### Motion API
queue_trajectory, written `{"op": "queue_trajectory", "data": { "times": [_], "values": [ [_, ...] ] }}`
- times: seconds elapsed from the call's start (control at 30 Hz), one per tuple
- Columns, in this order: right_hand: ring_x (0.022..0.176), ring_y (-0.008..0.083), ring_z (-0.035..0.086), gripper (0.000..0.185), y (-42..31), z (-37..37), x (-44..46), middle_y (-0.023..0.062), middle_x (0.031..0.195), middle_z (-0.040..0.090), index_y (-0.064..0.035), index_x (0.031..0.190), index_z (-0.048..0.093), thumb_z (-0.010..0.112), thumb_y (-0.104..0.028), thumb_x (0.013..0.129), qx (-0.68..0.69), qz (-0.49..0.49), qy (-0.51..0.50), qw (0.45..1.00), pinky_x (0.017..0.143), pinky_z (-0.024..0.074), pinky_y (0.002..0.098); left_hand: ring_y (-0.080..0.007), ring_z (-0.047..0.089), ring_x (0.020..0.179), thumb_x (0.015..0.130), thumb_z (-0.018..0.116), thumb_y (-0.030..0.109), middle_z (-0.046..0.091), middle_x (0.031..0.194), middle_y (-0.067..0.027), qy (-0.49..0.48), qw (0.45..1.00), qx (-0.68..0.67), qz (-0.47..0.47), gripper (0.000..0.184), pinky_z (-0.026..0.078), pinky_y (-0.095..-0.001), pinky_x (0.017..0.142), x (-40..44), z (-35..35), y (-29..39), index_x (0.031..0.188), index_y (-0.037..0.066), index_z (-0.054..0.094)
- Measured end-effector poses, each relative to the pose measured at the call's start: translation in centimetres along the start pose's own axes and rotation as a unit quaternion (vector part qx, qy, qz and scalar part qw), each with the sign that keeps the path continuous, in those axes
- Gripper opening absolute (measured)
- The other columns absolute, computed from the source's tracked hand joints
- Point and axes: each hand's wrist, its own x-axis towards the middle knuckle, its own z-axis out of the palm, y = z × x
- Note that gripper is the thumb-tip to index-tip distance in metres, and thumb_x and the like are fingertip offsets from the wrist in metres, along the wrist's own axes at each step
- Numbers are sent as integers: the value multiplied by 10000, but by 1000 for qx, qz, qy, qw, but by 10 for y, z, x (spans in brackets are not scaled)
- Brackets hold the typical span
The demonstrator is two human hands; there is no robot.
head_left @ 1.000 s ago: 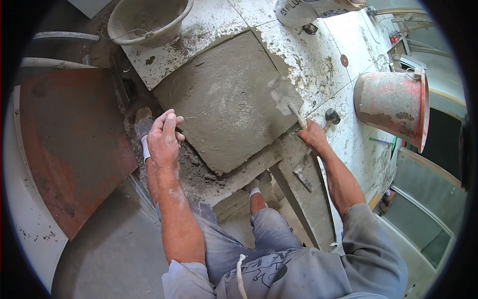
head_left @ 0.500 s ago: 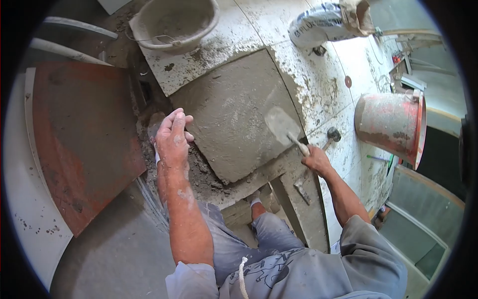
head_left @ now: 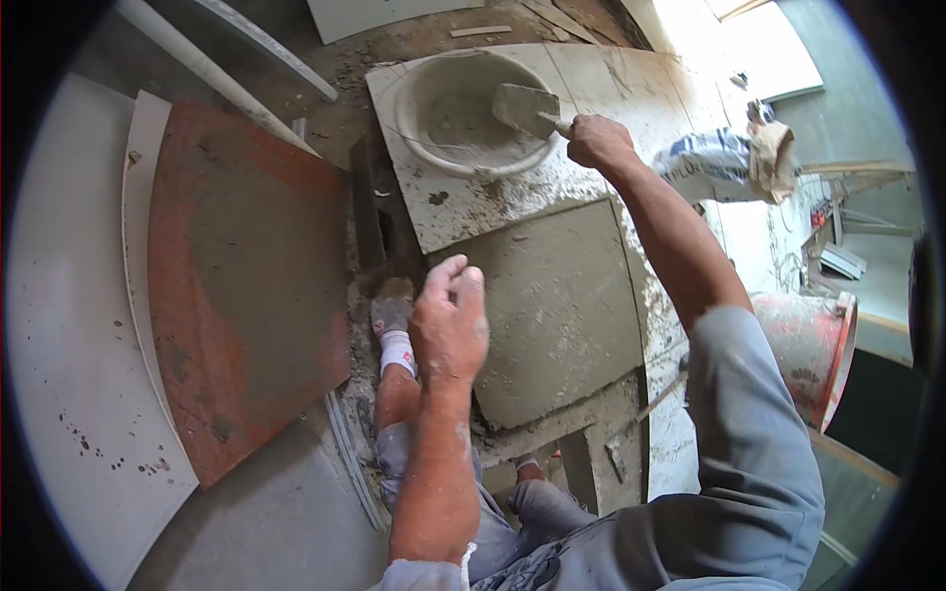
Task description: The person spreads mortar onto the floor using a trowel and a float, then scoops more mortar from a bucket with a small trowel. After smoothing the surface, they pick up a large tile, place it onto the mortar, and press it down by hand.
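Observation:
My right hand (head_left: pixel 599 141) grips the handle of a trowel (head_left: pixel 525 108), whose flat, mortar-smeared blade is over the right side of a pale round basin (head_left: pixel 414 148). Grey wet mortar (head_left: pixel 455 123) lies inside the basin. My left hand (head_left: pixel 448 325) hovers near the left edge of a square slab coated in smoothed mortar (head_left: pixel 562 305). Its fingers are loosely bent and a little apart, with nothing visible in them.
A reddish mortar-stained board (head_left: pixel 256 286) lies at left. To the right are a paper bag (head_left: pixel 709 163) and a tipped red-rimmed bucket (head_left: pixel 803 355), partly behind my right arm. A hammer-like tool (head_left: pixel 616 458) lies near my feet. The basin stands on splattered white boards (head_left: pixel 419 217).
My right hand has carried the trowel from the slab's right side up to the basin. The view has shifted, and my left hand stays raised near the slab's left edge.

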Motion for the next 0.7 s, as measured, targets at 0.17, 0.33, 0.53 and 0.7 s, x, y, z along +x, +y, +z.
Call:
{"op": "queue_trajectory", "data": {
  "times": [0.17,0.33,0.53,0.7],
  "values": [
    [988,295,653,294,-52,36,79,160,1045,675,-60,1022,688,550,-141,776,-17,-44,61,997,828,527,399,-306,659,827,874,592,289,681,851,-161,-17,994,111,4,357,496,-377,762,17,-16,23,1118,30,627],
    [967,295,657,268,-77,36,63,159,1019,679,-38,956,705,571,-165,761,19,-62,-29,997,801,531,387,-324,647,812,878,582,287,681,829,-141,-15,989,143,30,359,488,-404,763,34,-43,23,1118,22,617],
    [839,318,673,273,-85,35,59,201,870,679,14,864,693,575,-159,689,111,-67,-105,986,717,531,390,-324,646,817,878,575,291,683,843,-137,-3,987,159,29,355,486,-404,765,35,-37,24,1115,31,621],
    [593,253,639,276,-59,41,41,182,628,616,64,734,654,640,-206,681,293,-52,-76,952,568,504,371,-312,655,847,876,574,300,688,871,-147,-33,985,169,20,370,490,-399,768,23,-22,17,1122,27,621]
  ]
}}
